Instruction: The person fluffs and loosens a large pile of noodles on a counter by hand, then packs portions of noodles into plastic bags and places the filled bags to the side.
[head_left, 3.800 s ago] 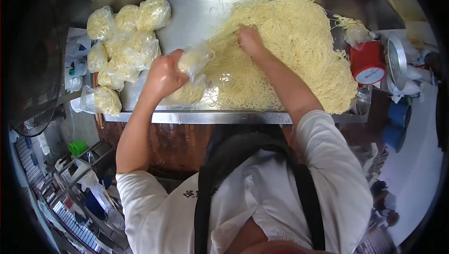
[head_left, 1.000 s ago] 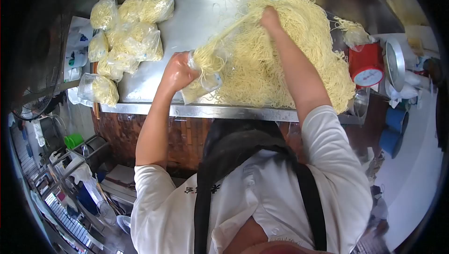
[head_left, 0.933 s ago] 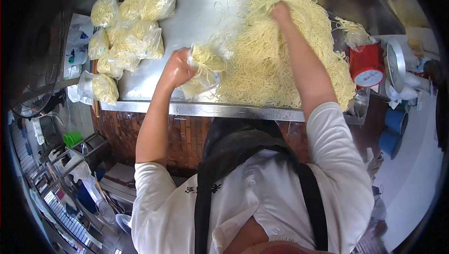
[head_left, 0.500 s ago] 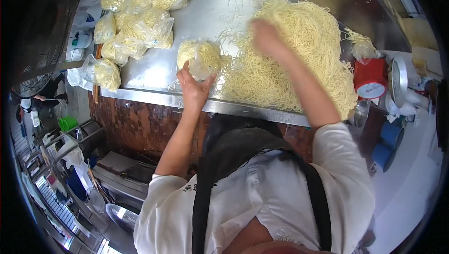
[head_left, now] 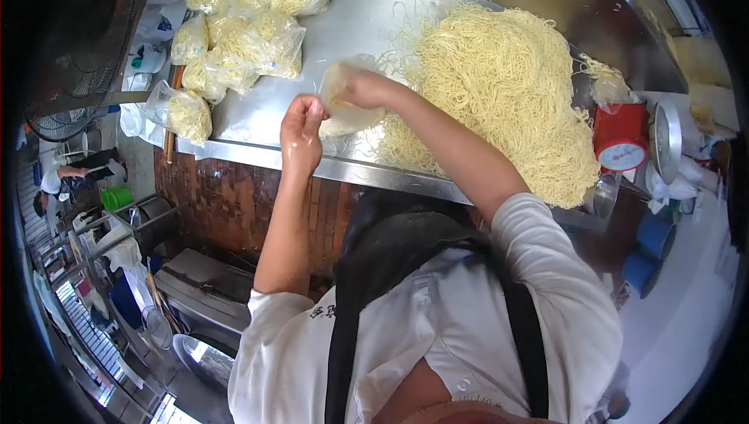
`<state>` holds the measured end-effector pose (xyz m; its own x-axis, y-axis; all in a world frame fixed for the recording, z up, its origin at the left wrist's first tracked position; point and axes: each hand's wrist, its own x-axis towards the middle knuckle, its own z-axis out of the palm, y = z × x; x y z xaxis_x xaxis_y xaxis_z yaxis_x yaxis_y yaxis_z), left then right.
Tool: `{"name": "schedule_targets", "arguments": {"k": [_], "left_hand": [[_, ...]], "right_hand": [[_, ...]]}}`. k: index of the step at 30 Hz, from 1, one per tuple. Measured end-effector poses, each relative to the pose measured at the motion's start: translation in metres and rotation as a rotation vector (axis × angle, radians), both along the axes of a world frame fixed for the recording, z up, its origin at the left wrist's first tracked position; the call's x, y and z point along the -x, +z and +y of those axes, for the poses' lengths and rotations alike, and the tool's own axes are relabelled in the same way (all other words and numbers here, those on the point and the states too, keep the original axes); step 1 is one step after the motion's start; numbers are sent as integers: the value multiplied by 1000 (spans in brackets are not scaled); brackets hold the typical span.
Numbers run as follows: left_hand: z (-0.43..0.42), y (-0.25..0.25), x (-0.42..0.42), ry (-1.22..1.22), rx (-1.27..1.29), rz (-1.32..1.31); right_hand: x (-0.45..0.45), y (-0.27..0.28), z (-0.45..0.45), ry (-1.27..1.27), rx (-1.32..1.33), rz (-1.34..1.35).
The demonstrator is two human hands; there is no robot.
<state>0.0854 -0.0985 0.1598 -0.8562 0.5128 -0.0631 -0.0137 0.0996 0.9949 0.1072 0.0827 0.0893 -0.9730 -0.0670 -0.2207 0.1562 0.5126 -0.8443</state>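
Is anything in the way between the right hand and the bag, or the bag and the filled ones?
Nothing visible. The right hand overlaps the blurred bag; between that bag and the filled bags shows bare metal table, with the left hand just beside.

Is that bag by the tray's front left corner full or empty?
Not empty: the bag holds noodles. Their yellow strands show through the clear plastic, though its left end is just loose plastic.
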Motion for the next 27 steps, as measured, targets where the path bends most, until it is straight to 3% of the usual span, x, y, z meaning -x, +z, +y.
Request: {"name": "schedule_targets", "arguments": {"k": [1,2,5,6,8,10,12,13,15,16,18,21,23,25,27], "left_hand": [[-5,-3,3,30,63,45],[-10,-5,4,160,-4,-156],[-26,-20,17,201,-312,-447],[-15,-17,20,250,-312,-492],[6,-18,31,151,-386,-560],[23,-7,36,118,-389,-599],[19,18,39,79,-276,-455],[15,24,40,64,-222,-388],[2,-10,41,-44,167,-59],[-7,-44,42,-140,347,162],[-6,-52,35,-260,582,483],[13,-42,45,-106,508,466],[49,23,30,-137,397,188],[90,46,17,-273,149,580],[150,100,-25,-344,69,310]], "right_hand": [[-4,13,-1,-51,-230,77],[-14,27,8,105,-230,10],[-40,63,18,-144,-426,12],[-42,75,11,-338,-573,146],[-21,33,7,-334,-583,434],[3,19,27,-295,-510,431],[16,32,52,-230,-343,130],[7,37,56,-305,-346,125],[-24,49,70,-456,-361,119],[-30,18,84,-298,-474,-91],[-64,64,70,-291,-449,-4],[-112,89,64,-449,-351,109],[-137,115,86,-545,-400,203],[-173,133,124,-683,-303,354],[-220,173,169,-803,-312,488]]}}
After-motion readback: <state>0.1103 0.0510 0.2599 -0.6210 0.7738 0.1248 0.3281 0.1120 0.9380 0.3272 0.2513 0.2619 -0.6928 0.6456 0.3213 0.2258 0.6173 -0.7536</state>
